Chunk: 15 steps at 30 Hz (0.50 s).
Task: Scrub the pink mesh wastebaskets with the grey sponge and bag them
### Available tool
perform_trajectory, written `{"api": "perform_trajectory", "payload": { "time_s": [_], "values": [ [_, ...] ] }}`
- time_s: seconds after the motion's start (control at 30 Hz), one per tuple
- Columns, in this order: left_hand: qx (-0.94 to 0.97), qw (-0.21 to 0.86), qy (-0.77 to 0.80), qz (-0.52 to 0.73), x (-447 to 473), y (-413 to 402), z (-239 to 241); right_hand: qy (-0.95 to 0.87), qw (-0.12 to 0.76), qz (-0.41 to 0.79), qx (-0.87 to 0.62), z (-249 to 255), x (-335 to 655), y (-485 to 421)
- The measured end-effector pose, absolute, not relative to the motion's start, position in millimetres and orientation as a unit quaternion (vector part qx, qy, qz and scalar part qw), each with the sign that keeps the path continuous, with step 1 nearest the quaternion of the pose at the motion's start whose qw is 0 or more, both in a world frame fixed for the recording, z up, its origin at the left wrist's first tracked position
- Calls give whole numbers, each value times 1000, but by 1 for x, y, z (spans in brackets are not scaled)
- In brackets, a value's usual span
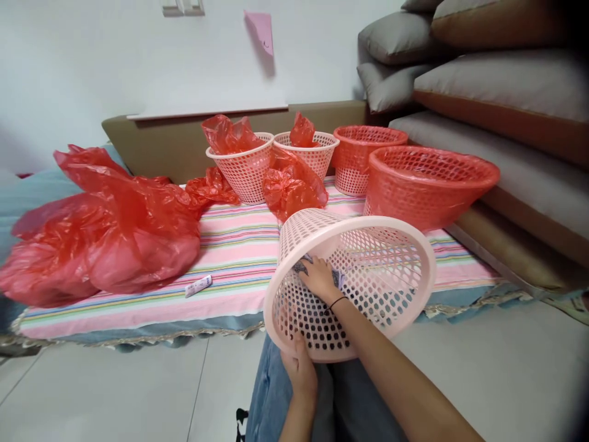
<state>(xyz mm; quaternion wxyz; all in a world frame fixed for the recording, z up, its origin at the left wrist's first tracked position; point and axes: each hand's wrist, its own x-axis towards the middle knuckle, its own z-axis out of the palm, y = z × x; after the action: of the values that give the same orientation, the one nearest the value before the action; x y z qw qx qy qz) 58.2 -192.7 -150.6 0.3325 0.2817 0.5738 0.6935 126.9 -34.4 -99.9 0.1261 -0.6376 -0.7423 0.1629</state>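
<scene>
Red plastic bag (119, 245) way left, then left hand (301, 368) gripping the tipped pink basket (377, 270) over the lap (267, 393), right hand (319, 279) inside holding a cloth (302, 266) to it. Mid-wipe imo; next probably calls for turning it.

Pale pink on the nearest basket (304, 236); dark grey-blue, perhaps patterned though mostly covered, on the cloth (300, 266) within. Striped in pink, white, yellow, green and blue across the bed cover (239, 245). Translucent red on the large bag (138, 233). Grey and brown on the cushions (501, 80); blue on the trousers (262, 393).
</scene>
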Motion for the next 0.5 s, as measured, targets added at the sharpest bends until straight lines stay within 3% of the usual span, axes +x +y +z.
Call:
{"api": "perform_trajectory", "payload": {
  "time_s": [0.37,0.5],
  "values": [
    [238,325,594,696,59,-197,-161,-768,175,298,-539,-78,177,-183],
    [245,340,597,684,58,-195,-159,-757,196,333,-526,-72,190,-187]
  ]
}}
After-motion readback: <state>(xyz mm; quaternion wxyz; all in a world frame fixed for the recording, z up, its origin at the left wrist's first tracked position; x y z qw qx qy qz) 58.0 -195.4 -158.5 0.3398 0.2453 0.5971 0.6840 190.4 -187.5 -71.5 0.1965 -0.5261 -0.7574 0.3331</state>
